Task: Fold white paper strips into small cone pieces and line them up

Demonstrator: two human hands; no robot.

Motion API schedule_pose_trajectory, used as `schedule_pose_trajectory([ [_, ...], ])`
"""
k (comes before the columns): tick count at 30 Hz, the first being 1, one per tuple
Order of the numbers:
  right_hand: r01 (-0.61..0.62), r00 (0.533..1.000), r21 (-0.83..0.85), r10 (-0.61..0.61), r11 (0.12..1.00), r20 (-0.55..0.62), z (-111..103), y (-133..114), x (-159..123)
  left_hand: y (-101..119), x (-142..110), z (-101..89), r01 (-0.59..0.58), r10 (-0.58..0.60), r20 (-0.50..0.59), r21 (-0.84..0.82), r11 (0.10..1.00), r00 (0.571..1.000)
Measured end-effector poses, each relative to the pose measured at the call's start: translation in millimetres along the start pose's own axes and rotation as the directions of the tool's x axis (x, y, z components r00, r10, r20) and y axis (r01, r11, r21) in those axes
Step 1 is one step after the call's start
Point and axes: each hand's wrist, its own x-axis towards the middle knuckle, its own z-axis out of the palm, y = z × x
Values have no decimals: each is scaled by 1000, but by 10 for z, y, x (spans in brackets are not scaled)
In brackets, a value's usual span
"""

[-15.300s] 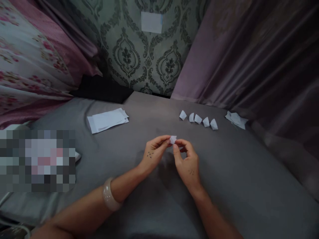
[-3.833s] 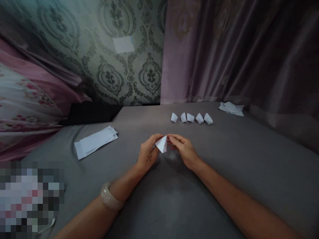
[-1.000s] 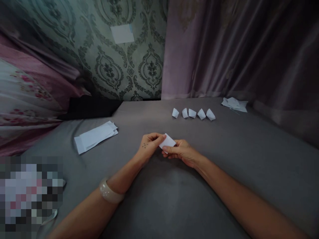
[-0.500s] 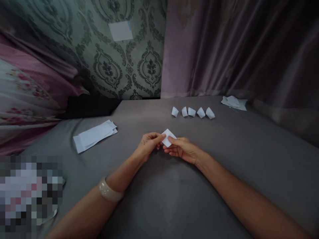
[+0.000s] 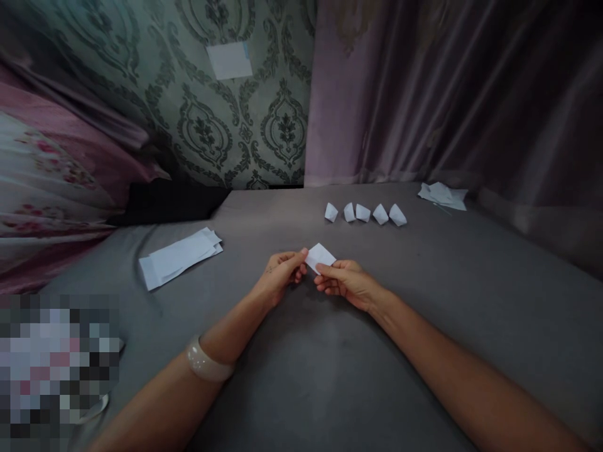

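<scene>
Between my hands, above the grey sheet (image 5: 301, 376), is a small folded white paper (image 5: 321, 254), roughly diamond-shaped. My left hand (image 5: 282, 270) pinches its left corner between thumb and fingers. On the lower right side my right hand (image 5: 346, 279) grips it, thumb on top and fingers curled beneath. The paper's underside is hidden. Beyond the hands stand several folded white paper pieces in a row, among them a pointed folded paper piece (image 5: 398, 215) at the right end.
A stack of white paper strips (image 5: 181, 256) lies to the left. Loose paper scraps (image 5: 443, 195) sit at the far right. A black cloth (image 5: 174, 202) rests at the back left, near floral fabric (image 5: 51, 169). Behind are a patterned wall (image 5: 264, 113) and curtains (image 5: 377, 94). The lower left corner is pixelated.
My left thumb has slid outward to the paper's left corner, baring more of its face. My right hand and the paper have shifted slightly to the right.
</scene>
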Motion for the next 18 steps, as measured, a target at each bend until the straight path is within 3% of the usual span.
schedule_pose_trajectory([
  [4, 34, 999, 1, -34, 999, 23, -5, -3, -8, 12, -24, 16, -128, 129, -12, 67, 990, 992],
  [9, 92, 996, -12, -91, 996, 19, 0, 6, -10, 77, -85, 53, -319, 325, -7, 183, 930, 946],
  [14, 189, 982, -78, -189, 979, 6, 37, 39, -10, 59, -115, 104, -302, 301, 27, 53, 952, 953],
  [18, 292, 950, -218, -310, 931, -50, 47, 1, -17, 30, -89, 88, -343, 345, 6, 125, 931, 938],
])
